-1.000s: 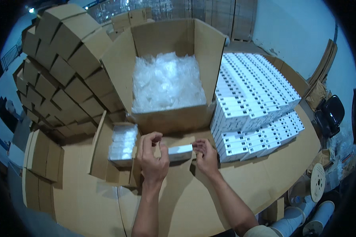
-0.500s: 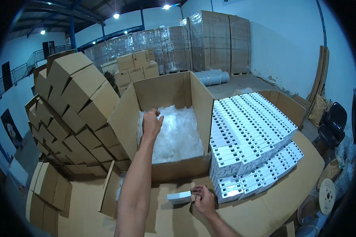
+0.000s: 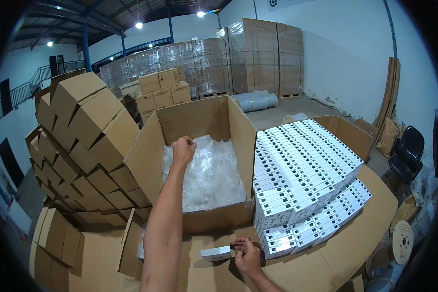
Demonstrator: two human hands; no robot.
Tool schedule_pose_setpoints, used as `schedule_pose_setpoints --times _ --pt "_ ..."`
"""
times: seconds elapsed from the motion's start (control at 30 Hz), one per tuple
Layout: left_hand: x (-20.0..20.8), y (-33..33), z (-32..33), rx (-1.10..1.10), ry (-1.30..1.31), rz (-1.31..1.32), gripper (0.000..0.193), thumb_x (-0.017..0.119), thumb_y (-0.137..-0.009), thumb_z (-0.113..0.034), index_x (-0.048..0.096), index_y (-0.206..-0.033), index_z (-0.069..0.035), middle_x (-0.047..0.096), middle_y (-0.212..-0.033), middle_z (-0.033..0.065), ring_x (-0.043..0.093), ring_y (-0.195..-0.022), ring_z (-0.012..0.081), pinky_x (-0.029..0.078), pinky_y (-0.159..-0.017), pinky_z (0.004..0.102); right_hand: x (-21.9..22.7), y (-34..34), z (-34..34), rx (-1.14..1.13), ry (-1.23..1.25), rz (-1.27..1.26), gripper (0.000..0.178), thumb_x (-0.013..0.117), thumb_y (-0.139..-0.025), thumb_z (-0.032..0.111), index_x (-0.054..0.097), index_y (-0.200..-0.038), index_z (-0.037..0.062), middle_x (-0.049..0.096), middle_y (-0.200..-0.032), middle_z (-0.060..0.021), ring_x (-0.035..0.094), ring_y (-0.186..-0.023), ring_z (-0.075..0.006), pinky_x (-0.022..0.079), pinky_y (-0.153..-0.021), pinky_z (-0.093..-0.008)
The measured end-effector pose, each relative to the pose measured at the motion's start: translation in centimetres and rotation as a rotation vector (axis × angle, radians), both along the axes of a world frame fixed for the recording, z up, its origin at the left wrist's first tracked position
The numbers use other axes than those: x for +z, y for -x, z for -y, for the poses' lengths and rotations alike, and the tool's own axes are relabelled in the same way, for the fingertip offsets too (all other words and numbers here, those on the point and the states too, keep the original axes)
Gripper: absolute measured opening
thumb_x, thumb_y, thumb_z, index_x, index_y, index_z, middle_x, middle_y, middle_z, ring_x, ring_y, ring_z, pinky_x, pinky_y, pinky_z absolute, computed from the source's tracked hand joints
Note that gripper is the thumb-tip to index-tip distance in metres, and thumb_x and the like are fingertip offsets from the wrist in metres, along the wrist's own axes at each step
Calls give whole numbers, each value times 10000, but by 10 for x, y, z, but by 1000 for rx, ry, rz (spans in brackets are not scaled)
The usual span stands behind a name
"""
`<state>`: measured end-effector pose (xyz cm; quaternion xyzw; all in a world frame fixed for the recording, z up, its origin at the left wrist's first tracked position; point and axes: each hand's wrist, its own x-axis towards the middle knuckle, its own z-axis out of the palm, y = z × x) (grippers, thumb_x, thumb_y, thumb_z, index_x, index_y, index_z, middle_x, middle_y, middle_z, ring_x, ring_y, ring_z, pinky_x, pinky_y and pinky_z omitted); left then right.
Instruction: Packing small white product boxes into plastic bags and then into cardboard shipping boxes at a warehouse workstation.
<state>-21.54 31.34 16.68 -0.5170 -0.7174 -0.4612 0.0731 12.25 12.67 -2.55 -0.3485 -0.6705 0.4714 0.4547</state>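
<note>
In front of me a large open cardboard box holds a heap of clear plastic bags. My left hand reaches over the heap, its fingers pinched together at the edge of the clear plastic. Low on the cardboard-topped table, a small white box lies slightly tilted, its right end at the fingertips of my right hand. The right fingers are curled closed against that end. To the right rise stacked rows of similar white boxes with small dark squares on their edges.
Brown cartons are piled high on the left. An open carton with clear plastic inside stands near my left forearm. Behind the white stack is another open carton. A black chair and a cable spool stand right of the table.
The left fingers have closed together over the plastic heap. The right hand and the small white box have barely shifted. The whole view has tilted slightly.
</note>
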Motion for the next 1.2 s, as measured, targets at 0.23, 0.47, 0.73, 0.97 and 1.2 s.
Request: schedule_pose_setpoints --times 0.23,0.47,0.73,0.97,1.2 --pt "15 4 16 44 -48 -169 213 716 -891 -194 732 -870 18 702 -776 203 706 -771 304 531 -722 399 1 0 3 16 25 -10 313 456 -816 -100 566 -1107 -60 723 -1010 -156 734 -966 -221 587 -879 -324" --pt "26 -4 21 4 -287 -119 182 723 -887 -148 733 -896 34 721 -833 215 739 -836 306 544 -778 399 0 -3 4 16 17 4 315 463 -811 -103 563 -1106 -54 721 -1023 -156 733 -977 -219 584 -885 -316" --pt "23 8 22 126 -284 -64 128 712 -881 -111 727 -906 14 711 -810 222 705 -780 385 532 -727 433 1 -1 2 29 60 -7 328 465 -796 -110 558 -1106 -57 720 -1024 -159 734 -970 -213 585 -880 -313" --pt "17 20 19 154 -468 -267 92 699 -887 -82 736 -894 3 691 -787 223 689 -765 398 513 -709 468 0 -2 2 22 39 14 326 463 -783 -112 554 -1092 -60 720 -1020 -164 737 -972 -224 587 -878 -317" --pt "25 13 22 197 -433 -232 268 769 -883 -239 639 -941 -12 651 -729 197 653 -677 390 507 -648 461 2 -4 3 7 28 10 320 465 -783 -103 559 -1084 -54 723 -1012 -162 740 -951 -220 589 -865 -318"
